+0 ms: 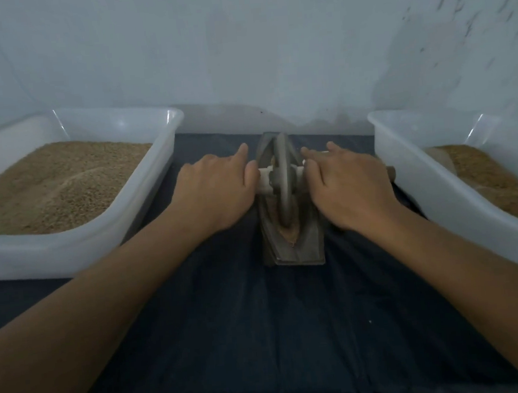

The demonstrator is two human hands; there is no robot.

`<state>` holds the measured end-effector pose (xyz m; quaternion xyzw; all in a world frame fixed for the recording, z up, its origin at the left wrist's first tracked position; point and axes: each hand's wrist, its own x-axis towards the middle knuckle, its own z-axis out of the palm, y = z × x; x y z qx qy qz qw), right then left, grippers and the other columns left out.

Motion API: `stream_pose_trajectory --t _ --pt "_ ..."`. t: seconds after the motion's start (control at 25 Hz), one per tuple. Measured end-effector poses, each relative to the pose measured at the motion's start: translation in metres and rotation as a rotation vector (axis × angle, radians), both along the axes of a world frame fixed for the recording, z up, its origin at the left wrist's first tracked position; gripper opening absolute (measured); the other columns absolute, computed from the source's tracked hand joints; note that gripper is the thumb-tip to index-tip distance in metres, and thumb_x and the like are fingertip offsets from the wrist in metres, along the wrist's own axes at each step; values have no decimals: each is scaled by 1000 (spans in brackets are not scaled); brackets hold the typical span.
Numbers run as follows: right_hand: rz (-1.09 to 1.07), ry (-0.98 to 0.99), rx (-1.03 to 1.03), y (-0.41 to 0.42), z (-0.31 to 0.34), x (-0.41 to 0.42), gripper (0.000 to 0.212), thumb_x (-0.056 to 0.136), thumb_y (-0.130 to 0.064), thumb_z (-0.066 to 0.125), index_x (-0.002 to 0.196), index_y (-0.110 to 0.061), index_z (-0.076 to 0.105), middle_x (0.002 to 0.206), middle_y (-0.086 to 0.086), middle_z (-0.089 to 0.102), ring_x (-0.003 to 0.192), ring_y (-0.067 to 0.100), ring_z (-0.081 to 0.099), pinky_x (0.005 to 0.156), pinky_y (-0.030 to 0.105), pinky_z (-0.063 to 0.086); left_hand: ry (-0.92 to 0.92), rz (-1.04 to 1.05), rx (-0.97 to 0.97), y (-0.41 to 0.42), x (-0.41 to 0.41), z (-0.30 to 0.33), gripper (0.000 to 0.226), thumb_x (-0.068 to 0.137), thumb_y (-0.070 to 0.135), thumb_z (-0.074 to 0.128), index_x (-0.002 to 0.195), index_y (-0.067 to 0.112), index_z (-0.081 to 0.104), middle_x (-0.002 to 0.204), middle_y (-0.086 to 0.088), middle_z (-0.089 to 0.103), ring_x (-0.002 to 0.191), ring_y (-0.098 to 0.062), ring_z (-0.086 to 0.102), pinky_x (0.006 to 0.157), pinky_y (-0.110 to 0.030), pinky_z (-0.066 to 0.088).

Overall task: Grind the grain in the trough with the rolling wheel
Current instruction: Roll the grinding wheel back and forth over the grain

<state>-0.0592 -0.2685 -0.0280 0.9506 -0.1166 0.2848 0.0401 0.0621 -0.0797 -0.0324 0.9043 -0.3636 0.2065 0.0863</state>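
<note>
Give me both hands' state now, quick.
Left hand: fingers laid straight over the wheel's axle, pressing it; open.
Right hand: the same on the axle's other side of the wheel; open.

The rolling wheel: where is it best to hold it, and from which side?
Hold the axle, not the wheel rim, which sits in the narrow trough. Come from above, one hand each side, as the left hand and right hand do.
</note>
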Motion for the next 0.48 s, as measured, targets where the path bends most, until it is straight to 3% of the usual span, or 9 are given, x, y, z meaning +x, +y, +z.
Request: stream_pose_trajectory --t 0.08,0.16,0.24,0.28,0.32,0.36,0.44,0.48 --pt "41 4 -1 5 3 -11 66 103 -40 14 146 -22 60 142 0 65 143 23 50 101 40 48 -42 -41 -45 9 -14 -1 60 110 42 25 164 16 35 139 -6 67 114 -36 64 80 -47 53" --pt "47 10 -12 4 2 -11 66 102 -42 13 146 -24 60 142 -1 65 143 22 50 102 40 47 -31 -75 -48 12 -17 0 61 110 42 23 165 17 33 136 -4 68 110 -33 66 79 -46 51" --pt "15 36 -6 -1 0 -1 63 104 -41 15 137 -24 66 136 0 69 142 23 51 98 42 49 16 -42 -32 6 -9 2 60 109 43 21 164 22 35 135 -3 69 110 -35 66 77 -44 45" --pt "-2 37 18 -4 -1 7 60 106 -40 18 121 -23 73 125 3 74 138 25 55 92 43 51 24 -12 4 -2 -2 4 61 108 44 20 162 24 38 140 -3 67 112 -37 65 76 -45 42" --pt "-17 32 52 -9 0 15 57 107 -37 21 96 -20 75 105 6 77 128 29 62 81 42 52 23 18 65 -12 8 7 61 106 45 17 158 24 42 145 -4 64 114 -39 64 77 -45 39" --pt "-30 33 68 -16 1 25 54 107 -33 24 74 -19 65 83 7 73 108 34 69 70 40 49 31 45 111 -22 19 10 61 105 44 16 153 24 48 148 -6 62 117 -40 63 78 -47 38" --pt "-45 104 10 -27 4 46 41 102 -22 25 66 -17 43 63 2 51 66 30 57 57 36 39 73 92 170 -40 40 19 58 104 43 18 144 25 56 146 -10 62 123 -40 61 85 -49 39" --pt "-48 149 -21 -31 6 58 35 101 -21 24 69 -16 38 64 1 44 59 24 45 53 35 35 88 94 204 -47 51 22 59 102 43 17 140 24 58 145 -12 62 125 -39 60 87 -51 40"
